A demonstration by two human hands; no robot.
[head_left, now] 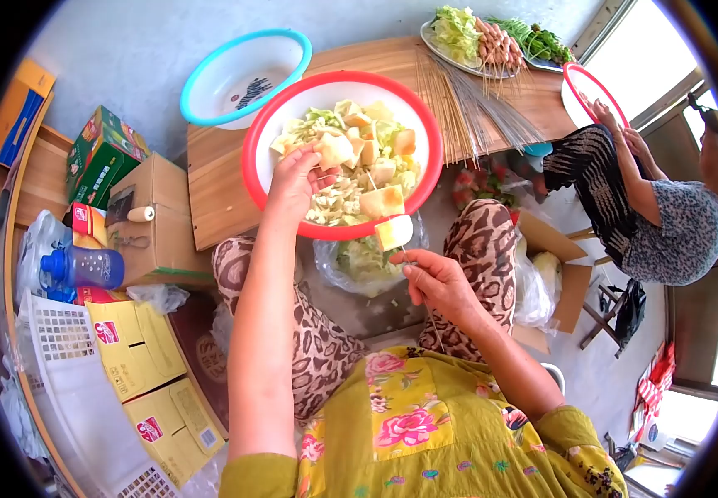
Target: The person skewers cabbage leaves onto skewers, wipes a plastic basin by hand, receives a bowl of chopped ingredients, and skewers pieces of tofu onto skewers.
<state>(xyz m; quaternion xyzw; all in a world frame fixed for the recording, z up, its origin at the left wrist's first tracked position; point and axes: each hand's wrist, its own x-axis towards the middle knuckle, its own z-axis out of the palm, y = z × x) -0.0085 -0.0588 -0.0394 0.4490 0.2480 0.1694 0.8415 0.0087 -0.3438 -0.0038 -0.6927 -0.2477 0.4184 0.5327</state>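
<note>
My right hand (pixel 438 282) pinches a thin skewer (pixel 430 319) that slants up over the bowl's near rim. A browned yellow piece (pixel 382 201) and a whiter piece (pixel 394 233) are threaded on it, possibly tofu. My left hand (pixel 299 176) is closed on a pale yellow slice (pixel 335 148) above the heap. Below both hands is a white bowl with a red rim (pixel 253 158), holding shredded cabbage (pixel 334 203) and more browned slices (pixel 404 143). Whether the skewer's tip touches other slices, I cannot tell.
Bare skewers (pixel 467 108) lie on the wooden table (pixel 218 183) behind a plate of lettuce and sausages (pixel 500 46). A blue-rimmed basin (pixel 247 75) stands at the left. Another person (pixel 666 199) sits at the right by a red-rimmed bowl (pixel 574 91). Boxes (pixel 164 216) flank my left.
</note>
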